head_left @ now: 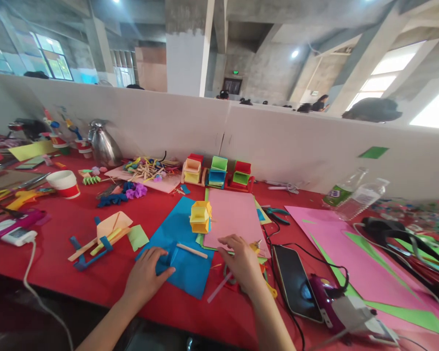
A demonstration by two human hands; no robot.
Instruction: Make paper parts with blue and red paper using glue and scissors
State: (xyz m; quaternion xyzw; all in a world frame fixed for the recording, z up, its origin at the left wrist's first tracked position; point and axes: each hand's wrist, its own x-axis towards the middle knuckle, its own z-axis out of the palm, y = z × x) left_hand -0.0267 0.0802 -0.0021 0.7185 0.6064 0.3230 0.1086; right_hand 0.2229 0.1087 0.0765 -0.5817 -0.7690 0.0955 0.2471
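Note:
On the blue paper sheet (190, 280) my left hand (146, 280) rests with thumb and fingertips apart. In that gap is a small dark blue piece (171, 256); whether I touch it cannot be made out. A thin wooden stick (192, 250) extends from it to the right. My right hand (241, 263) hovers by the lower edge of the pink paper stack (234, 209), fingers bent and spread, nothing visible in them. Partly beneath it lie scissors (229, 278) and a pale translucent glue stick (219, 288). A yellow folded-paper wheel (200, 217) sits beyond the blue sheet.
Three coloured paper wheels on stands, including the red-green one (242, 173), line the back partition. A blue-legged stick frame (98, 243) lies left, near a paper cup (64, 184). Right are pliers (278, 214), a phone (296, 282), a purple glue gun (329, 297) and cables.

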